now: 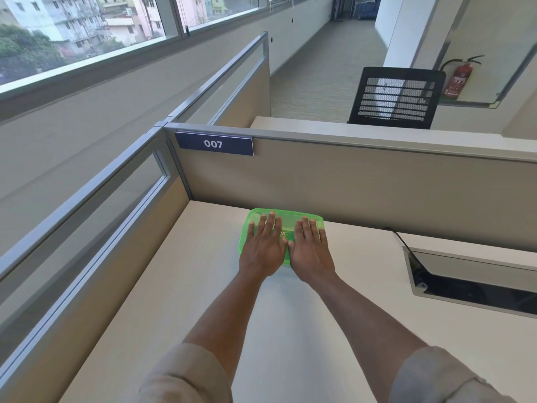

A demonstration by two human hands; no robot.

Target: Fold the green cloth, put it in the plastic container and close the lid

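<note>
A green see-through plastic container (286,216) sits on the pale desk (203,286), close to the back partition, with its lid on top. Both palms lie flat on that lid, side by side. My left hand (263,248) covers the left half, fingers spread and pointing away from me. My right hand (312,250) covers the right half in the same way, its thumb touching the left hand. The green cloth is not visible on its own; I cannot tell whether it lies inside the container.
Beige partitions (348,184) wall the desk at the back and left, with a blue "007" sign (213,144). An open cable hatch (465,274) is sunk into the desk at the right. A black mesh chair (396,98) stands beyond.
</note>
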